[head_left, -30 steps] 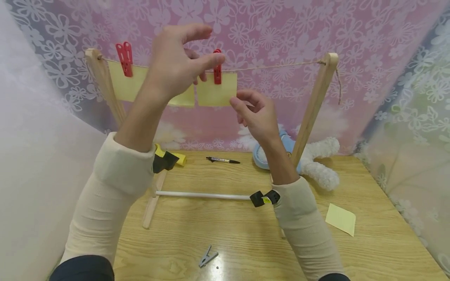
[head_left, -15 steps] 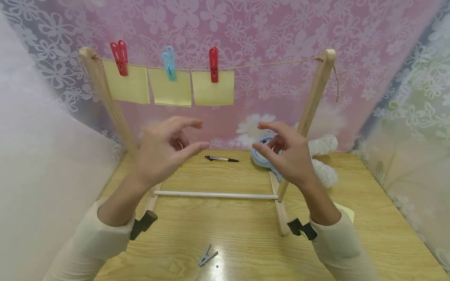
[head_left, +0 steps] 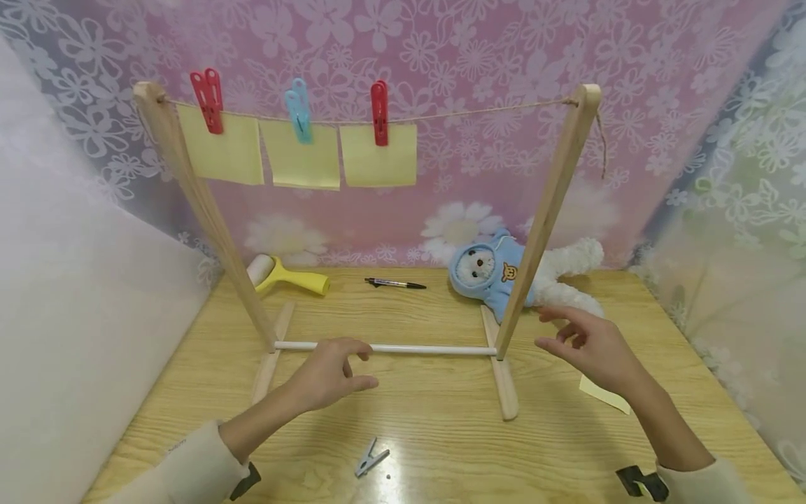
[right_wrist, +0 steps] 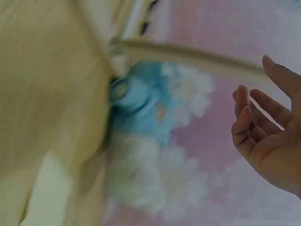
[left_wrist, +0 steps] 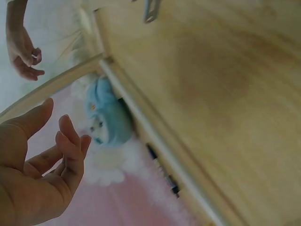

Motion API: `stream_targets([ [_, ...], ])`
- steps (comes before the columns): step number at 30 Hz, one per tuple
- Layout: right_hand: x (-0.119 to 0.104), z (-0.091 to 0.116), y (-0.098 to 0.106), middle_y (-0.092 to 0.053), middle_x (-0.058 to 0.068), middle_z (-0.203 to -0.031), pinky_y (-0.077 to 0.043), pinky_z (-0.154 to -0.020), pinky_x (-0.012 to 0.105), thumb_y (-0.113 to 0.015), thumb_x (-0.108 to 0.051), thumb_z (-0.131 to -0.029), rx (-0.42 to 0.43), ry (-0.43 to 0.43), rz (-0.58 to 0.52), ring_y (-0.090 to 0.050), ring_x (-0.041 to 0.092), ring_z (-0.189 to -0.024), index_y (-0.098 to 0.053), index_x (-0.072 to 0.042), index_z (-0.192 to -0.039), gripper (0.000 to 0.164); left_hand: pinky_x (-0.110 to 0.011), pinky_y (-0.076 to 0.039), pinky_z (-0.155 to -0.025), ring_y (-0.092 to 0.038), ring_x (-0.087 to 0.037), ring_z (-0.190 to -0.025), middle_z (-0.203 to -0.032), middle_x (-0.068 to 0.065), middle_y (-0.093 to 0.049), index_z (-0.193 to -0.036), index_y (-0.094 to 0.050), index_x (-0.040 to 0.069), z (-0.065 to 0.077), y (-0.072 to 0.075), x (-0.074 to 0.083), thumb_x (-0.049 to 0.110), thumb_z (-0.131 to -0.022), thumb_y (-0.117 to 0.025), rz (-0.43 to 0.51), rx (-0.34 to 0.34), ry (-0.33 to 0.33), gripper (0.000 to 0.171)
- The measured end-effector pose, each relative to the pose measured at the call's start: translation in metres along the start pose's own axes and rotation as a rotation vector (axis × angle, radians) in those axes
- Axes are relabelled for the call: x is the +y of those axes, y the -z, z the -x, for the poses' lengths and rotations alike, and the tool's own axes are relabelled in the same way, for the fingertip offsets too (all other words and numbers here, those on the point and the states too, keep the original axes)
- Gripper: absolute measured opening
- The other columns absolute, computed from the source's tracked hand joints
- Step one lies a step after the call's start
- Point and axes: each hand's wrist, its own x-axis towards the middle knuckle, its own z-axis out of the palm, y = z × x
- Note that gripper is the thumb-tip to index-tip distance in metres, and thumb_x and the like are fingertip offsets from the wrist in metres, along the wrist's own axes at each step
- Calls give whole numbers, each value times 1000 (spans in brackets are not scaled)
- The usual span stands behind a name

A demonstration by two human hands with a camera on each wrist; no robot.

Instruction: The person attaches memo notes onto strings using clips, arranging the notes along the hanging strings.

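Three yellow paper notes hang from a twine line (head_left: 485, 110) on a wooden frame (head_left: 544, 217). A red clothespin (head_left: 207, 101) holds the left note (head_left: 220, 154), a blue clothespin (head_left: 299, 112) the middle note (head_left: 305, 161), and another red clothespin (head_left: 380, 113) the right note (head_left: 379, 164). With fingers loosely bent and nothing in them, my left hand (head_left: 330, 374) is over the white crossbar (head_left: 434, 350). My right hand (head_left: 585, 346), also holding nothing, hovers above a loose yellow note (head_left: 603, 394), partly covering it. A grey clothespin (head_left: 371, 458) lies near the front.
Behind the frame's right post, a plush toy (head_left: 481, 269) in a blue hoodie lies on the table (head_left: 434, 434). At the back are a pen (head_left: 395, 283) and a yellow-handled roller (head_left: 296, 278). A floral curtain (head_left: 441, 42) stands behind, with a white wall (head_left: 94, 294) at left.
Both hands have come away from the hanging notes and dropped toward the table. The right hand has swung right, over the loose note; the blue clothespin and roller are uncovered.
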Motion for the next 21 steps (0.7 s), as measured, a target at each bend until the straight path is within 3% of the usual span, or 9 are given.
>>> stream_targets([
  [5,51,14,6,-64,16,-117,-47,-61,24,-69,-30,-87,-113,-109,59,-57,-3,-79,-59,-6,-123,45,-17,-48,-54,-55,-4,-61,-106,-16,-66,-116,-63,-1,6,-27,-15,28,-80,-76,40,-94,0,48],
  [9,90,17,14,-61,22,-119,-51,-65,33,-68,-34,-87,-221,-189,123,-63,18,-90,-54,0,-128,54,-14,-49,-56,-57,-2,-60,-100,-19,-67,-106,-63,-7,12,-46,-21,32,-78,-77,83,-164,-10,50],
  [12,116,17,23,-59,30,-117,-53,-68,43,-67,-34,-87,-294,-245,158,-62,38,-95,-50,7,-129,61,-17,-52,-62,-60,-7,-69,-95,-15,-67,-98,-65,-5,16,-55,-20,38,-74,-79,58,-199,20,51],
  [14,132,19,28,-56,34,-117,-53,-70,46,-67,-33,-88,-340,-281,162,-60,43,-97,-47,12,-128,63,-21,-54,-66,-61,-11,-74,-91,-13,-67,-95,-65,-4,18,-60,-17,41,-72,-80,18,-226,41,53],
  [16,145,20,30,-56,37,-115,-53,-71,46,-67,-32,-88,-380,-302,150,-60,46,-97,-47,15,-126,64,-21,-54,-67,-58,-10,-71,-82,-6,-65,-92,-65,-4,20,-62,-15,44,-70,-81,-33,-251,45,56],
  [21,164,24,29,-56,34,-111,-52,-73,46,-69,-32,-85,-441,-362,105,-57,44,-97,-50,16,-121,63,-11,-47,-52,-47,2,-46,-56,7,-56,-75,-61,1,24,-68,-16,39,-68,-83,-45,-283,-4,44],
])
